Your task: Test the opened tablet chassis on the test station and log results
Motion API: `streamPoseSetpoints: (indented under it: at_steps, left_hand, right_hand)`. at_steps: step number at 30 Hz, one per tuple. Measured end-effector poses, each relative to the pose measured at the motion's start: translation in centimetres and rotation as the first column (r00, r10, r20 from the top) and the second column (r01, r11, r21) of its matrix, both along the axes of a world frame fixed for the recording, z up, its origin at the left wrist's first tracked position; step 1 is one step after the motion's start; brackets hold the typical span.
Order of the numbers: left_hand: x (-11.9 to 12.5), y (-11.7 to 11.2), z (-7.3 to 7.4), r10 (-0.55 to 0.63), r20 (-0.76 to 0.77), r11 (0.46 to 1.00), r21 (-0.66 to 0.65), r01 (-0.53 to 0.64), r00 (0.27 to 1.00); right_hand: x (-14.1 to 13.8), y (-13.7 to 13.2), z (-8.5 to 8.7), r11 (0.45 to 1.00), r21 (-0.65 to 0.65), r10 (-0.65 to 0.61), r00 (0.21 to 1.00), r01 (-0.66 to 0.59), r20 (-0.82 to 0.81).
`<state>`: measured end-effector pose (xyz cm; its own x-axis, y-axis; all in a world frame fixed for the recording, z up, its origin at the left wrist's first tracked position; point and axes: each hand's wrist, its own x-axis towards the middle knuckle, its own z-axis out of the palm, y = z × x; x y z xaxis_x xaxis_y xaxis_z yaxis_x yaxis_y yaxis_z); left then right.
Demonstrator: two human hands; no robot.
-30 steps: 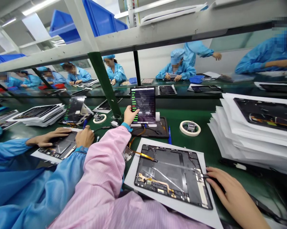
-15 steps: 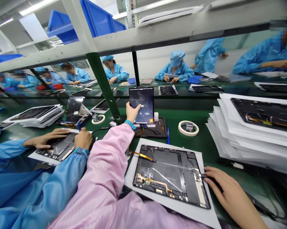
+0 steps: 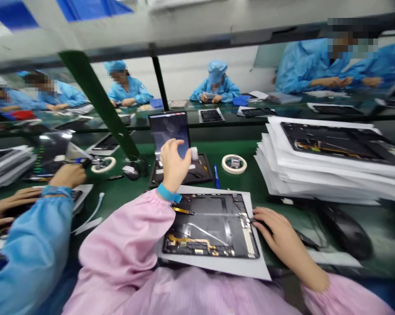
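Observation:
My left hand is raised in front of an upright tablet screen, thumb apart from loosely bent fingers, holding nothing. The hand hides the screen's lower right part. Closer to me, an opened tablet housing lies on a white sheet; flat ribbon cables and small boards show inside it. My sleeve covers its left edge. At the housing's right edge, the fingers of my right hand are closed on a black cable plug, mostly hidden by the fingers.
A black stand supports the screen. Behind the housing lie a blue pen and a tape roll. To the right are a stack of white sheets with a housing on top and a black mouse. A co-worker's hand works at left.
My left hand has come away from the screen, back towards me. My right hand stays at the housing's right edge. The camera view has shifted right.

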<state>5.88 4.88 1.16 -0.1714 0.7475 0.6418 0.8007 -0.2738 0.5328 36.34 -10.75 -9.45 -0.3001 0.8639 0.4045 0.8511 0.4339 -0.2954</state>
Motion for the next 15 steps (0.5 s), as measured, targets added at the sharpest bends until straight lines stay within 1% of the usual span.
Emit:
streamPoseSetpoints:
  at_steps: [2, 3, 4, 5, 6, 7, 8, 9, 12, 13, 15]
  left_hand:
    - [2.7, -3.6, -0.9, -0.149, -0.147, 0.989, -0.02, 0.148, 0.978]
    - [3.8, -5.0, -1.5, -0.246, -0.208, 0.969, -0.068, 0.237, 0.947]
    - [4.7, -6.0, -2.1, -0.345, -0.257, 0.938, -0.138, 0.319, 0.903]
    - [5.4, -6.7, -2.8, -0.437, -0.293, 0.896, -0.222, 0.384, 0.851]
    - [5.9, -7.0, -3.5, -0.509, -0.318, 0.854, -0.305, 0.422, 0.8]
    - [6.2, -7.1, -4.1, -0.554, -0.34, 0.821, -0.374, 0.432, 0.76]
    - [6.5, -7.0, -4.7, -0.576, -0.363, 0.802, -0.424, 0.42, 0.732]
    - [6.6, -6.8, -5.2, -0.582, -0.386, 0.795, -0.456, 0.401, 0.716]
    - [6.6, -6.0, -6.0, -0.609, -0.407, 0.77, -0.508, 0.386, 0.681]
    - [6.5, -5.8, -6.1, -0.62, -0.384, 0.758, -0.519, 0.395, 0.684]
    - [6.4, -5.6, -6.2, -0.628, -0.311, 0.734, -0.541, 0.41, 0.714]
  right_hand:
    - [-0.5, -0.3, 0.6, 1.0, -0.015, -0.012, 1.0, 0.012, -0.003]
    - [-0.7, -0.4, 0.9, 1.0, -0.022, -0.019, 1.0, 0.019, -0.003]
    - [-0.9, -0.5, 1.1, 0.999, -0.027, -0.024, 1.0, 0.024, -0.002]
    - [-1.0, -0.5, 1.2, 0.999, -0.033, -0.027, 1.0, 0.027, 0.0]
    - [-1.1, -0.6, 1.4, 0.999, -0.039, -0.029, 1.0, 0.029, 0.004]
    - [-1.2, -0.7, 1.6, 0.999, -0.044, -0.031, 0.999, 0.031, 0.008]
    - [-1.3, -0.8, 1.9, 0.998, -0.047, -0.032, 0.999, 0.033, 0.013]
    - [-1.5, -1.0, 2.1, 0.998, -0.05, -0.034, 0.999, 0.035, 0.016]
    - [-2.0, -1.5, 2.8, 0.997, -0.06, -0.037, 0.999, 0.039, 0.037]
    - [-2.2, -1.7, 3.0, 0.997, -0.067, -0.034, 0.998, 0.038, 0.056]
    - [-2.3, -1.9, 3.4, 0.996, -0.086, -0.007, 0.991, 0.018, 0.13]
